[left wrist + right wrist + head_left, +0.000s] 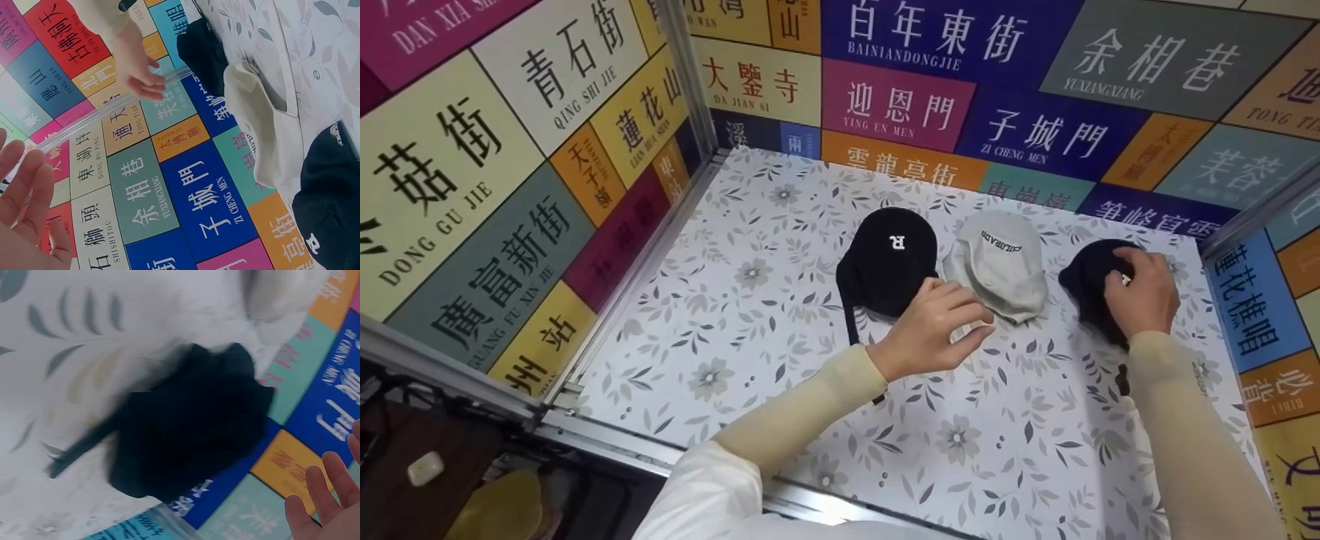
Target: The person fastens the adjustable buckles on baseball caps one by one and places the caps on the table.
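Three caps lie in a row on the table: a black cap (891,259) with a white letter R, an off-white cap (997,266) lettered COLORADO, and a dark cap (1086,274) at the right. My left hand (934,330) hovers by the near edge of the black cap, fingers loosely bent and holding nothing. Over the dark cap is my right hand (1144,292), covering part of it in the head view. The right wrist view shows the dark cap (191,427) apart from the loose fingers (323,489), its strap sticking out to one side.
A white tabletop (712,375) with a leaf and flower print carries the caps. Panels of coloured street-name signs (911,105) stand along the back and both sides. A metal rail (607,442) edges the front. Below it at the left is a yellow object (502,506).
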Action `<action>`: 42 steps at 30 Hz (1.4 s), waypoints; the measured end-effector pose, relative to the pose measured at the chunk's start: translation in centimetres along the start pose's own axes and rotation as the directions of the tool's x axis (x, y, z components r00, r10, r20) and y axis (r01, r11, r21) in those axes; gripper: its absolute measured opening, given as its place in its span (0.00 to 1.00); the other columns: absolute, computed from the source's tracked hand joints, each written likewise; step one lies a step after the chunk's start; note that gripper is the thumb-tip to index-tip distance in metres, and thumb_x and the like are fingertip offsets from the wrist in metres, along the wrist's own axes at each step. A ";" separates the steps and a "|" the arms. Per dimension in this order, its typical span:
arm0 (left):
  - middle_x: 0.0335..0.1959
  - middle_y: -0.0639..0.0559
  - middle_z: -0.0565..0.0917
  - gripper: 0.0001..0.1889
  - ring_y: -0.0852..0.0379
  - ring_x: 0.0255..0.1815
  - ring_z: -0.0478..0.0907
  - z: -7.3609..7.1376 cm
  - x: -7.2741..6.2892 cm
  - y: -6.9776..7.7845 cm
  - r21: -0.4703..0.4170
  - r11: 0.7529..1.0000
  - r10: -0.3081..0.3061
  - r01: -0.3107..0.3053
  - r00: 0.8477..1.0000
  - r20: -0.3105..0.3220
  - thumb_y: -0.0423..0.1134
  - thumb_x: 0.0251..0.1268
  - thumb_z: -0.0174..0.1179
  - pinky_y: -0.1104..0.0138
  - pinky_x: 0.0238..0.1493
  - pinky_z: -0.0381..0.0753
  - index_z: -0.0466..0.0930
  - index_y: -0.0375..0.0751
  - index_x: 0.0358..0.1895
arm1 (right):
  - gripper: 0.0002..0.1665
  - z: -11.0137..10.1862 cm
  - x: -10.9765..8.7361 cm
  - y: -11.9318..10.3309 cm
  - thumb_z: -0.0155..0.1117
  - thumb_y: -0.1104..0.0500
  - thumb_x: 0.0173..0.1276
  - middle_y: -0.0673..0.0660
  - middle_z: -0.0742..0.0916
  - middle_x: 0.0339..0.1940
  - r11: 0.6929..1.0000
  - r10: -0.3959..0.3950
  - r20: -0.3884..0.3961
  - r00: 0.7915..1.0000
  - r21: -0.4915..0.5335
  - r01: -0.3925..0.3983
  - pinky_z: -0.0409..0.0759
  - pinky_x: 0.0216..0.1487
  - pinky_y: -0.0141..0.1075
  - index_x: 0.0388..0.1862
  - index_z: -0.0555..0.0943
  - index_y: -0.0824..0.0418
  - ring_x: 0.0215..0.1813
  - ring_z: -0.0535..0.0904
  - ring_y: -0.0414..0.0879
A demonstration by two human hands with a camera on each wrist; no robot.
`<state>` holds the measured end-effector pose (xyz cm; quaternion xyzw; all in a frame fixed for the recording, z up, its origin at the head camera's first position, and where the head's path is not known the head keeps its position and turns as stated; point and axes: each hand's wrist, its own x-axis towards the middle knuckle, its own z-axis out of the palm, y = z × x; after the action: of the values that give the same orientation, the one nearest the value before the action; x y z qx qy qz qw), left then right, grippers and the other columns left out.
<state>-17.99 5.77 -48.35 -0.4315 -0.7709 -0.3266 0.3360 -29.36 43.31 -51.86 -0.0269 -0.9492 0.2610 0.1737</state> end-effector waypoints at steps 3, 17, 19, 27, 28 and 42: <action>0.39 0.60 0.81 0.04 0.60 0.42 0.75 0.1 0.0 0.0 -0.016 1.000 -0.002 0.003 1.000 0.003 0.43 0.70 0.62 0.63 0.49 0.66 0.84 0.50 0.38 | 0.23 -0.7 -0.3 -1.2 0.55 0.57 0.73 0.64 0.78 0.60 1.000 -0.016 -0.036 0.999 0.021 0.016 0.66 0.61 0.61 0.66 0.78 0.55 0.62 0.72 0.63; 0.43 0.58 0.81 0.07 0.59 0.47 0.75 0.6 -0.4 0.4 -0.089 0.996 -0.023 0.024 1.000 0.006 0.44 0.71 0.59 0.66 0.45 0.68 0.85 0.48 0.42 | 0.19 -3.1 -5.6 -8.6 0.64 0.61 0.68 0.58 0.83 0.55 0.953 -0.217 -0.231 0.948 0.158 0.257 0.70 0.61 0.52 0.57 0.85 0.53 0.60 0.77 0.55; 0.45 0.57 0.81 0.07 0.59 0.49 0.74 0.6 -0.4 0.5 -0.092 0.995 -0.026 0.026 1.000 0.001 0.43 0.70 0.60 0.66 0.45 0.69 0.85 0.48 0.43 | 0.19 -3.5 -6.7 -9.7 0.65 0.61 0.68 0.57 0.83 0.56 0.941 -0.247 -0.243 0.938 0.169 0.292 0.71 0.60 0.53 0.58 0.85 0.52 0.60 0.77 0.55; 0.50 0.54 0.81 0.09 0.59 0.55 0.74 0.5 -0.3 0.7 -0.119 0.992 -0.037 0.037 0.999 0.002 0.44 0.72 0.59 0.66 0.48 0.70 0.85 0.48 0.47 | 0.22 -4.2 -11.1 -13.1 0.66 0.64 0.64 0.54 0.83 0.56 0.885 -0.362 -0.302 0.882 0.188 0.427 0.70 0.64 0.44 0.57 0.85 0.53 0.61 0.77 0.53; 0.50 0.53 0.81 0.10 0.59 0.55 0.74 0.5 -0.4 0.7 -0.127 0.991 -0.037 0.037 0.999 0.003 0.45 0.72 0.58 0.66 0.49 0.70 0.85 0.48 0.48 | 0.22 -4.2 -11.7 -13.5 0.67 0.64 0.63 0.54 0.84 0.56 0.878 -0.365 -0.308 0.879 0.201 0.435 0.69 0.64 0.41 0.56 0.86 0.53 0.61 0.77 0.53; 0.57 0.50 0.79 0.15 0.58 0.62 0.73 0.7 -0.4 0.7 -0.165 0.986 -0.007 0.008 1.000 0.006 0.45 0.73 0.57 0.66 0.66 0.66 0.84 0.44 0.56 | 0.27 -3.4 -18.3 -16.5 0.70 0.74 0.57 0.57 0.84 0.53 0.859 -0.356 -0.282 0.891 0.276 0.431 0.70 0.57 0.30 0.56 0.85 0.60 0.53 0.79 0.52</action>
<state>-17.36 6.41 -48.94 -0.4559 -0.7437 -0.3895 0.2957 -10.36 28.10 -46.59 0.1693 -0.8515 0.3705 0.3301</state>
